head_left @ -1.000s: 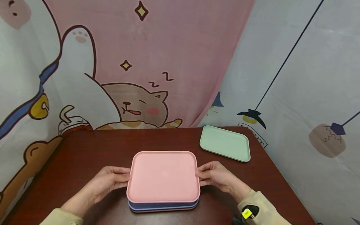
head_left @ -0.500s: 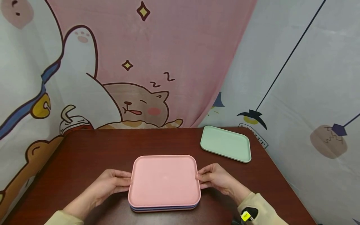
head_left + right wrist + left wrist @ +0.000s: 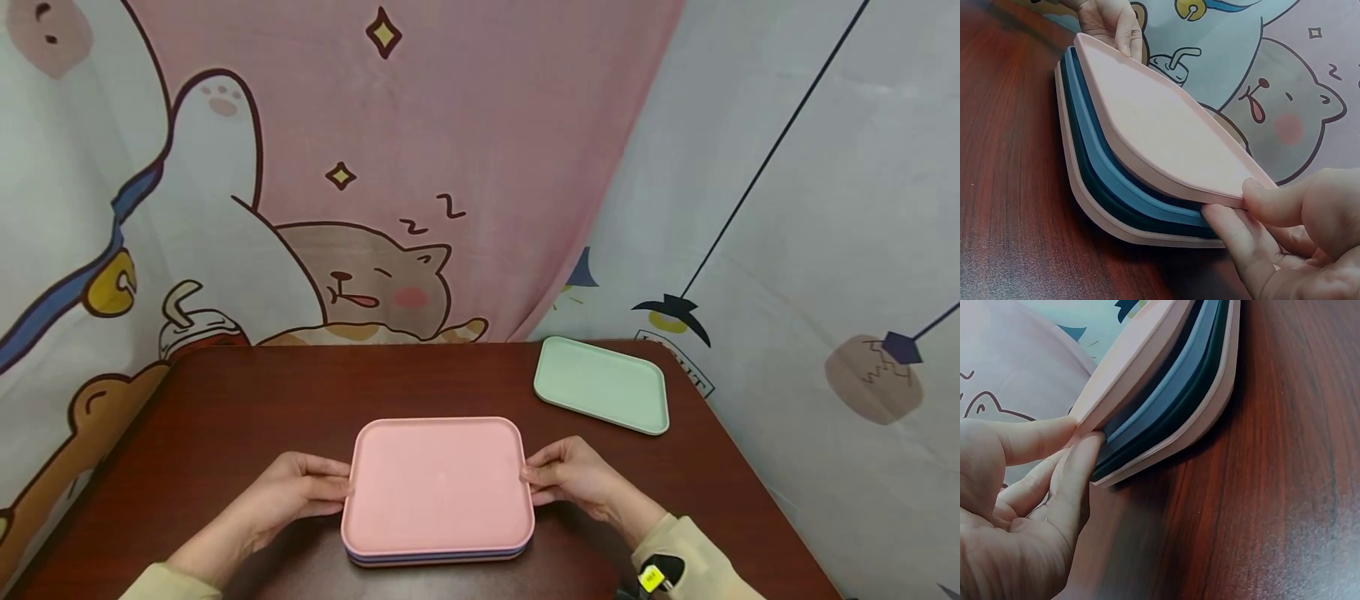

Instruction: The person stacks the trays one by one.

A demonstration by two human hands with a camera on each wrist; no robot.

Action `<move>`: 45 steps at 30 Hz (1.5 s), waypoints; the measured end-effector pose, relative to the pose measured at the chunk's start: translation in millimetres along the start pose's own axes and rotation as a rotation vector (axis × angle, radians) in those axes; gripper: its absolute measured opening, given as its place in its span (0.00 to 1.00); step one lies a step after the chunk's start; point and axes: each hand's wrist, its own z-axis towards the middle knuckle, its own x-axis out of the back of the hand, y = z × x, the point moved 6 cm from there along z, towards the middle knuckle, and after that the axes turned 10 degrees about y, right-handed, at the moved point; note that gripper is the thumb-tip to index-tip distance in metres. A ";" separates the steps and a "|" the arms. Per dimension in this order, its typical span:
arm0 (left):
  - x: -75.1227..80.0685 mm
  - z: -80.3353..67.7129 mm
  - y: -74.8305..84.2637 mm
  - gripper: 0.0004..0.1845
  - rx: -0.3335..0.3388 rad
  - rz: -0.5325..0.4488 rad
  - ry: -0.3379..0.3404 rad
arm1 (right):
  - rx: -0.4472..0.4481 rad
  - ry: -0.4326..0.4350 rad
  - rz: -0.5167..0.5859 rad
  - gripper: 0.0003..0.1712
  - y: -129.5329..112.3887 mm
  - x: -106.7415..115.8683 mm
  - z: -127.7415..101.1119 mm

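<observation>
Here we have both hands at work on the counter (image 3: 262, 396): our left hand (image 3: 288, 493) pinches the left edge of the pink tray (image 3: 441, 483), and our right hand (image 3: 581, 479) has the opposite edge between thumb and fingers. We're looking at that tray face up, on top of a neat stack near the counter's front. Below it, from our right wrist, come a blue tray (image 3: 1141, 203), a dark green tray (image 3: 1125, 220) and a pale pink tray (image 3: 1147, 240) at the bottom. A dark gap shows under the top rim; whether the pink tray fully rests on the blue, we can't quite tell. Out at far right lies a light green tray (image 3: 600, 387), well apart.
</observation>
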 end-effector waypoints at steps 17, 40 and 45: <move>-0.5 1.0 0.0 0.21 -0.024 0.050 0.040 | -0.010 0.041 -0.019 0.10 2.3 2.0 -1.1; 3.3 3.2 -2.1 0.21 -0.037 0.080 0.063 | 0.004 0.061 -0.047 0.12 1.6 1.3 0.2; 8.3 3.1 3.5 0.22 -0.047 0.057 0.065 | -0.007 0.054 -0.031 0.14 0.9 7.5 -0.3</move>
